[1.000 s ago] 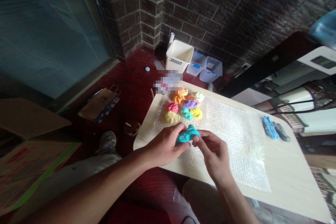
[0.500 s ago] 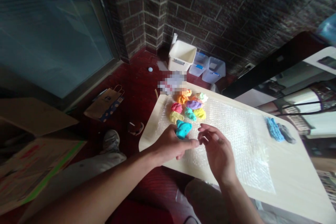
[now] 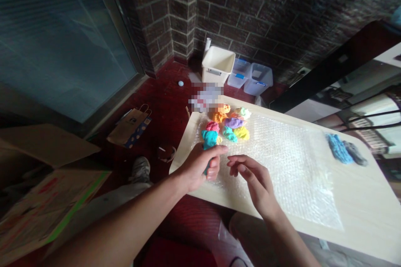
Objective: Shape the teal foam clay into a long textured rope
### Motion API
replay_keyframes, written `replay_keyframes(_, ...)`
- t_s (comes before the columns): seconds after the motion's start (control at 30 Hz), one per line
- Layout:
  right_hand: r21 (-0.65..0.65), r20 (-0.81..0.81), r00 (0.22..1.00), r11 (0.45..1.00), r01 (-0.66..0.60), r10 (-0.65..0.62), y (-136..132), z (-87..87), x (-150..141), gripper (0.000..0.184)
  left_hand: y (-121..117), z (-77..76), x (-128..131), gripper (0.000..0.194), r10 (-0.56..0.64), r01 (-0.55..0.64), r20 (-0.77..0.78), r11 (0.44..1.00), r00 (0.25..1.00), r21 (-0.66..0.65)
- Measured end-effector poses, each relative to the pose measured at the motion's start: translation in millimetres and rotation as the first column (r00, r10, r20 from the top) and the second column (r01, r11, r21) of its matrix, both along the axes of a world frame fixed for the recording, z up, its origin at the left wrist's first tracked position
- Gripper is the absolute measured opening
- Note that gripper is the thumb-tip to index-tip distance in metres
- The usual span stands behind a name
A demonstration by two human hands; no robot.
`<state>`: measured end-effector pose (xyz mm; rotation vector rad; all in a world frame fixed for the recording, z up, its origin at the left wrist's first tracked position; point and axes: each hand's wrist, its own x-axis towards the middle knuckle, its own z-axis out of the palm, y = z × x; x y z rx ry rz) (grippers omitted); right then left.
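Note:
My left hand (image 3: 200,167) is wrapped round a teal lump of what looks like modelling clay (image 3: 209,138), its thumb stretched out to the right. The lump pokes out above the fist, and a little shows below the fingers. My right hand (image 3: 252,177) hangs just to the right, fingers loosely bent and apart, holding nothing. Beyond the fist lie several soft lumps: a pink one (image 3: 212,126), an orange one (image 3: 219,117), a purple one (image 3: 234,122), a mint green one (image 3: 230,134) and a yellow one (image 3: 241,133). A pale yellow lump is mostly hidden behind the teal one.
Bubble wrap (image 3: 282,162) covers much of the pale table (image 3: 366,204). A blue knitted-looking bundle (image 3: 340,149) and a grey one (image 3: 355,153) lie at the right end. White and clear bins (image 3: 218,60) stand by the brick wall; a cardboard box (image 3: 46,200) is at left.
My right hand has let go of the teal lump and drawn apart from it. My left hand has closed round the lump and moved it left, in front of the pale yellow one.

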<state>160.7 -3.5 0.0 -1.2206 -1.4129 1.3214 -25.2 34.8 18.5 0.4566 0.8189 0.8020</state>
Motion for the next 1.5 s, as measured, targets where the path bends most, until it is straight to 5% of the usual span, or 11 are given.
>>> replay_keyframes(0.33,0.006,0.171,0.982,0.996,-0.084,0.082,-4,7.1,-2,0.027,1,-1.1,3,0.061,-0.003,0.003,0.032,1.000,0.999,-0.001)
replay_keyframes(0.63,-0.042,-0.097,0.995,0.998,-0.040,0.036,-2,-1.4,-9,0.033,4,-4.9,-2,0.018,0.041,0.000,0.359,0.994,0.933,-0.113)
replay_keyframes(0.8,-0.104,-0.188,0.975,0.990,0.098,-0.116,2,-5.5,-8,0.028,3,-6.7,1,0.023,0.047,-0.062,0.206,0.995,0.977,0.071)
replay_keyframes(0.93,-0.130,-0.211,0.974,0.990,0.056,-0.083,1,-2.9,-7,0.030,2,-12.1,4,0.036,0.009,-0.013,0.017,0.968,1.000,0.251)
replay_keyframes(1.1,-0.213,-0.229,0.968,0.964,-0.156,0.106,-2,3.8,-11,0.026,-2,-16.6,6,0.043,-0.092,0.084,0.016,0.959,0.996,0.271)
replay_keyframes(1.3,-0.285,-0.349,0.933,0.938,-0.196,0.089,-1,9.9,-11,0.026,1,-11.7,3,0.035,-0.117,0.094,0.062,0.951,0.991,0.296)
replay_keyframes(1.5,-0.279,-0.410,0.909,0.937,-0.208,0.080,-3,6.3,-13,0.038,-3,-13.2,4,0.037,-0.151,0.166,-0.072,0.939,0.986,0.302)
